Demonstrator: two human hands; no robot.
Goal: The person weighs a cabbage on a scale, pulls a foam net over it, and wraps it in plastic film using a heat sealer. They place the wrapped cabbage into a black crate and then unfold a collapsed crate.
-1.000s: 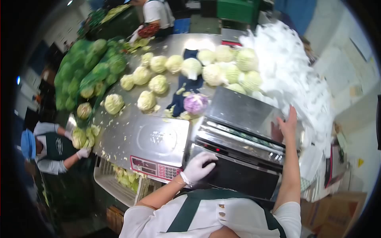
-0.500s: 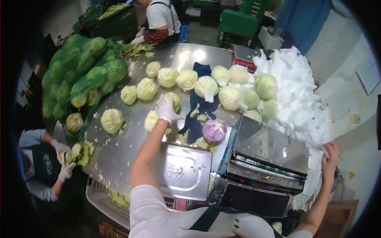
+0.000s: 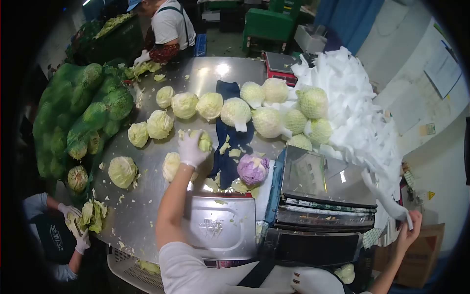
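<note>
My left hand (image 3: 193, 149), in a white glove, reaches over the steel table with its fingers curled round a small pale green cabbage (image 3: 205, 142). Close by its wrist sits another cabbage (image 3: 171, 165). Bare and low at the right, my right hand (image 3: 408, 234) pinches the end of a white foam net sleeve (image 3: 390, 203). That sleeve trails from a large heap of white foam nets (image 3: 338, 93). A purple cabbage (image 3: 253, 169) rests beside a dark blue cloth (image 3: 227, 169), to the right of my left hand.
Before me are a steel-topped scale (image 3: 220, 225) and a wrapping machine (image 3: 325, 181). Net-covered cabbages (image 3: 268, 122) stand beyond, with bare ones (image 3: 184, 106) to their left. Green mesh sacks (image 3: 73, 112) lie at left. One co-worker's gloved hands (image 3: 76, 225) hold leaves; another person (image 3: 169, 29) works behind.
My right hand has drawn the foam sleeve down and away from the heap. My left hand stays on the small cabbage. The view has shifted, moving the table leftward in frame.
</note>
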